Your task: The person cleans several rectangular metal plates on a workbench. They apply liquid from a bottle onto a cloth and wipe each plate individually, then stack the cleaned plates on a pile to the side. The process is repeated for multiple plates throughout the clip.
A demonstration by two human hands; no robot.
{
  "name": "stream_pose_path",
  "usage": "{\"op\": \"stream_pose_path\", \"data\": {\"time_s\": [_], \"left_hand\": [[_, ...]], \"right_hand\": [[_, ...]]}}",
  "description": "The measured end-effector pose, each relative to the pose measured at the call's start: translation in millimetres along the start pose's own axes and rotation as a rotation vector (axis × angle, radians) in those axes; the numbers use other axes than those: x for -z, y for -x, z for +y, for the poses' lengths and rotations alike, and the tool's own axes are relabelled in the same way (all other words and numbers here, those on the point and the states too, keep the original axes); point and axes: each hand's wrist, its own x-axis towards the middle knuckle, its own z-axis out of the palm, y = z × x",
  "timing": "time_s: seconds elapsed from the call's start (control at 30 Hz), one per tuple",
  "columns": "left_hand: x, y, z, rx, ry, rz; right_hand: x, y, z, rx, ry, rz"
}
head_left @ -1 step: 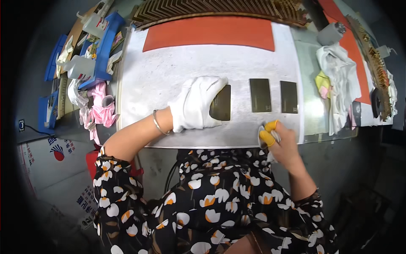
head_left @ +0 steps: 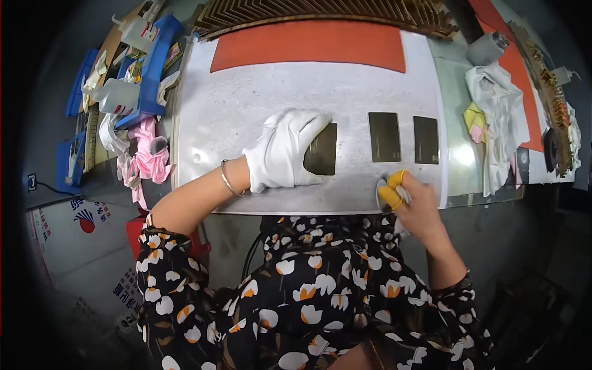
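With your left hand [head_left: 279,151] as the clock's centre, its white-gloved fingers and thumb arch around the upper and lower edges of a dark, flat, rectangular plate [head_left: 325,151], which lies at three on a white sheet [head_left: 246,86]. The plate looks thin, stiff and fairly light; its smooth face may slip or smudge, so hold it by its edges. Your right hand [head_left: 416,206], at four, pinches a small pale wad of cloth [head_left: 404,195] with fingers in yellow covers [head_left: 390,197]. Two matching dark plates [head_left: 385,137] lie farther out at three. Beneath, the glossy greenish counter [head_left: 454,68] carries an orange-red mat [head_left: 308,46] and brown slatted rack [head_left: 320,15] at twelve, a blue plastic tray [head_left: 159,68] at ten and crumpled pink cloth [head_left: 147,148] at nine. Below it, at eight, stands a pale printed panel [head_left: 68,262].
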Motion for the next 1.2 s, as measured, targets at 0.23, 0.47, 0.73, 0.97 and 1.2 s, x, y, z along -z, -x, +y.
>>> {"op": "stream_pose_path", "data": {"time_s": [0.23,0.47,0.73,0.97,1.2], "left_hand": [[-5,26,-14,0.058,-0.101,0.121],[-14,29,-24,0.012,-0.073,0.169],[-17,32,-27,-0.011,-0.066,0.226],[-12,30,-26,-0.031,-0.079,0.214],[-9,19,-6,0.107,-0.159,0.042]], "right_hand": [[-36,-94,-26,0.029,0.459,-0.153],[-59,-103,-29,-0.097,0.574,-0.158],[-70,-68,-40,-0.142,0.599,-0.162],[-73,-45,-41,-0.102,0.590,-0.164],[-66,-20,-30,-0.013,0.522,-0.213]]}}
